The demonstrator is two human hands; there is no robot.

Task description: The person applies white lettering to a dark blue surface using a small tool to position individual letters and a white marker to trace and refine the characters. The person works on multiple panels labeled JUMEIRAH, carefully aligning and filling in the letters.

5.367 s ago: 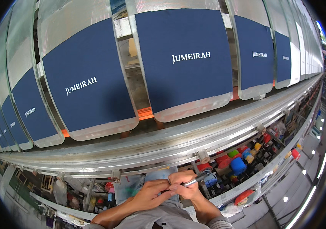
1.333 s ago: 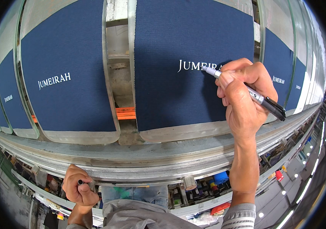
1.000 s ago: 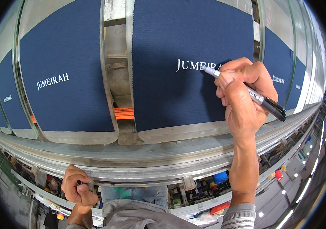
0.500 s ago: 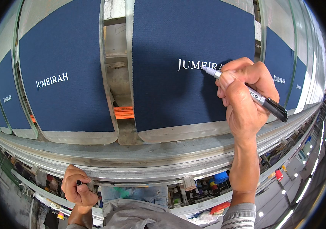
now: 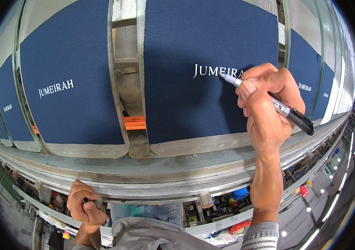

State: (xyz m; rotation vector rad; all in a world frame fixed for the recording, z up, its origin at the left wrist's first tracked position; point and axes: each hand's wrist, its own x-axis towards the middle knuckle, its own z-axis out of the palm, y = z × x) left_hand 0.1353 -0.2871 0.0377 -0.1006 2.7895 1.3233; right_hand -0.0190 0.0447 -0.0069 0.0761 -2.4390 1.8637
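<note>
My right hand [image 5: 265,106] grips a silver marker pen [image 5: 280,108] with a black end. The pen slants down to the left, and its tip meets the middle of the white printed lettering [image 5: 204,71] on a navy fabric panel [image 5: 186,110]. Part of the lettering is hidden behind my fingers. The panel lies flat on a pale board [image 5: 194,146] with rounded corners. Nearer to me, at the lower left, my left hand [image 5: 81,208] is closed round a small black pen cap [image 5: 86,200], its round end showing. That hand is beside the metal rail [image 5: 144,189].
Another navy panel [image 5: 69,112] with white lettering lies on the board to the left, and several more line up on both sides. Orange strips [image 5: 134,122] show in the gap between boards. Below the rail are a blue container [image 5: 240,193] and other small items.
</note>
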